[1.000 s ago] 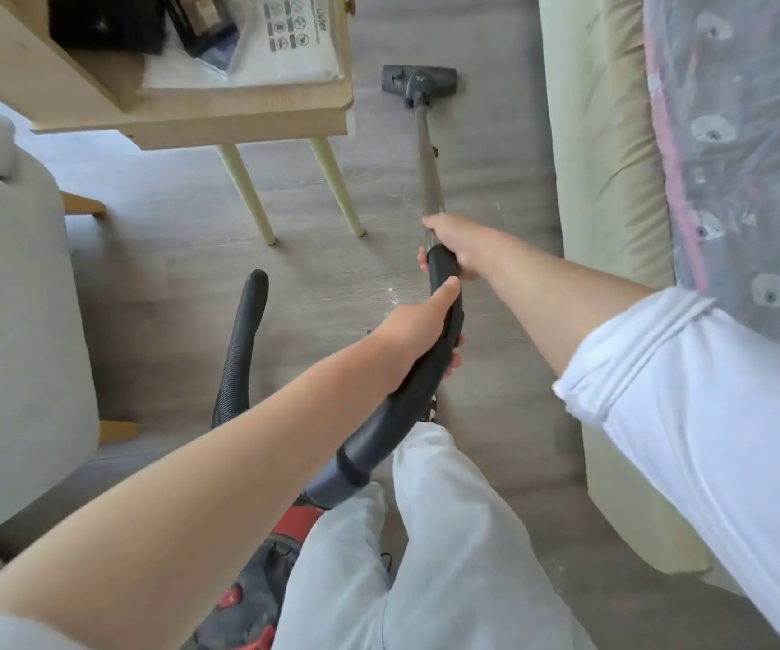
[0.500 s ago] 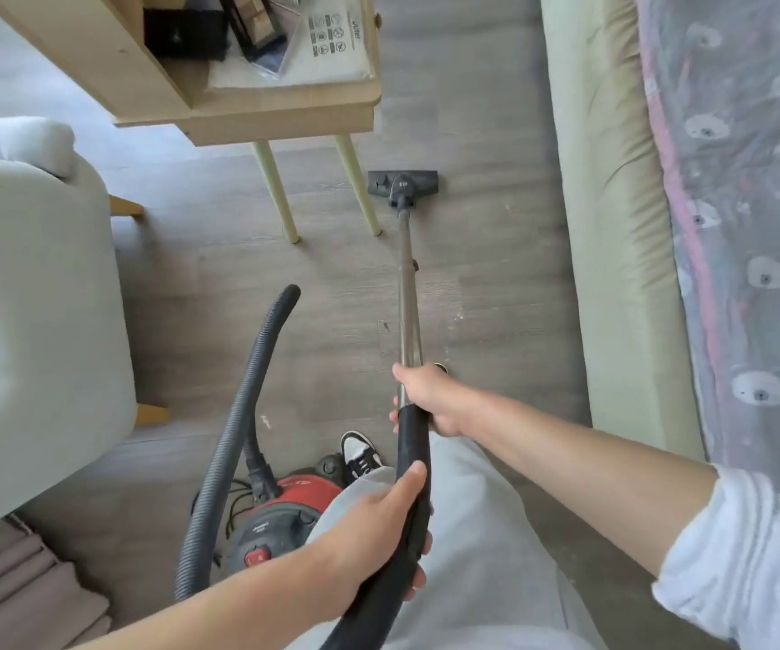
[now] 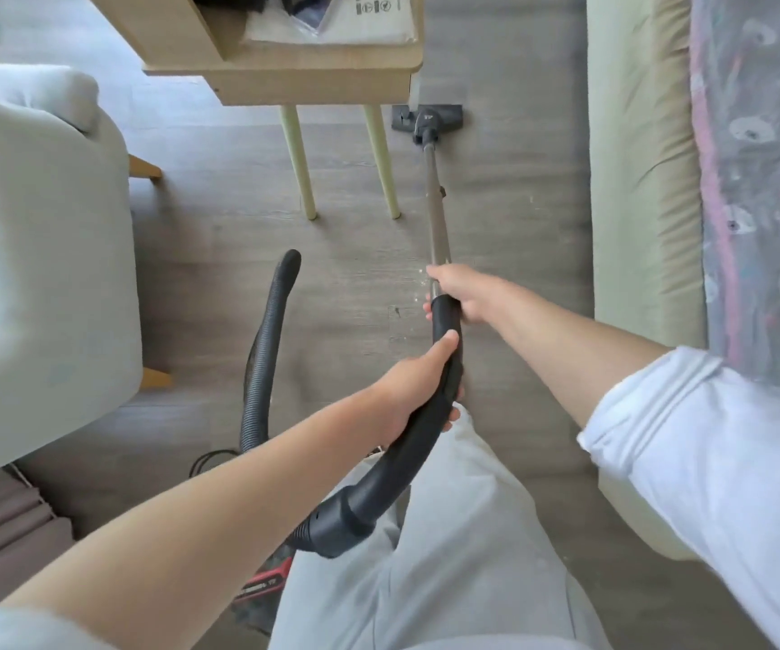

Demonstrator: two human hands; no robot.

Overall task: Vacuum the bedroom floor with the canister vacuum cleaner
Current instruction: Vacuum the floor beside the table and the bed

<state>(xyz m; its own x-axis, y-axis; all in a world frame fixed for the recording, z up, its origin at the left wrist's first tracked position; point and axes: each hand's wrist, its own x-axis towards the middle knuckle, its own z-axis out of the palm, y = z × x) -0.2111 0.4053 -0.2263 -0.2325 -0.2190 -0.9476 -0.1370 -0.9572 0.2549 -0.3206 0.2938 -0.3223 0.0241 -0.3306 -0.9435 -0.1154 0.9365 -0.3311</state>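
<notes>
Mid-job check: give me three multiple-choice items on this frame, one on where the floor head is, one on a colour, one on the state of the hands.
1. Where is the floor head?
A. on the floor beside the wooden table's legs
B. lying on the bed
C. lifted against the armchair

2. What colour is the curved handle?
A. white
B. black
C. yellow

3. How is the vacuum held?
A. left hand only
B. right hand only
C. both hands

Answers: 1 A, it sits right of the table legs. 2 B, the handle is black. 3 C, the left hand grips the handle and the right hand grips the wand.
</notes>
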